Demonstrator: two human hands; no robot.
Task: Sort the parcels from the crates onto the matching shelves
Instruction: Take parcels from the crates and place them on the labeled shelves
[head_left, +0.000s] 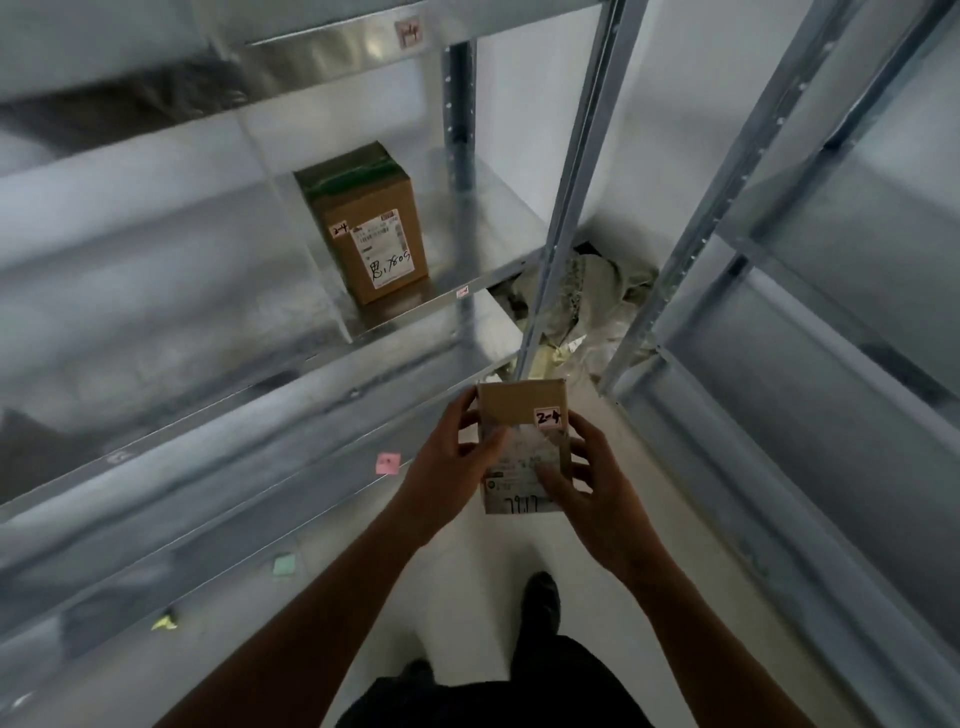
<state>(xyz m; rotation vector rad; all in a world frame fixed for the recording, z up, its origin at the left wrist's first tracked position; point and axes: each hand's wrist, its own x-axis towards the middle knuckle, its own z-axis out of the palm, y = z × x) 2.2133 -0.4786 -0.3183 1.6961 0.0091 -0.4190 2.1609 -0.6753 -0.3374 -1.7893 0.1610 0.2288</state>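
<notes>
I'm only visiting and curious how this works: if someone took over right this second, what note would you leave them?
Left hand and right hand both grip the small parcel, tagged 2-4, in front of the racks.
A bigger box, also tagged 2-4, stands on a shelf ahead.
Done: that box is shelved.
Left: place the held parcel, probably beside that box; the crates are out of view.

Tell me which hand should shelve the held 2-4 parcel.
Likely left: the left hand grips the 2-4 parcel on its shelf-facing side, with an open path to the 2-4 box; the right hand sits right of the upright post.
</notes>
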